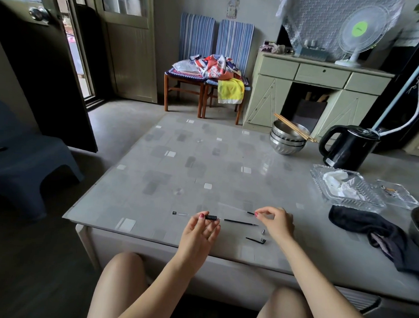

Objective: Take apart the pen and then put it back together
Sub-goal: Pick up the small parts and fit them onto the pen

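Observation:
The pen lies in pieces near the front edge of the grey table [169, 171]. My left hand [199, 235] pinches the black ribbed grip [211, 217] of the clear barrel [182, 214], which points left and ends in a small black cap [174, 213]. My right hand [276, 223] pinches a thin clear tube with a black tip [250, 212] that slants away to the upper left. Between my hands a thin black refill [240, 222] rests on the table. A small metal tip [263, 232] and a black clip piece [255, 239] lie just in front of my right hand.
A dark cloth [368, 228] lies to the right of my right hand, with glass trays [346, 189] behind it. Stacked steel bowls with chopsticks [287, 141] and a black kettle [348, 147] stand at the far right. A blue stool [23, 158] stands left of the table.

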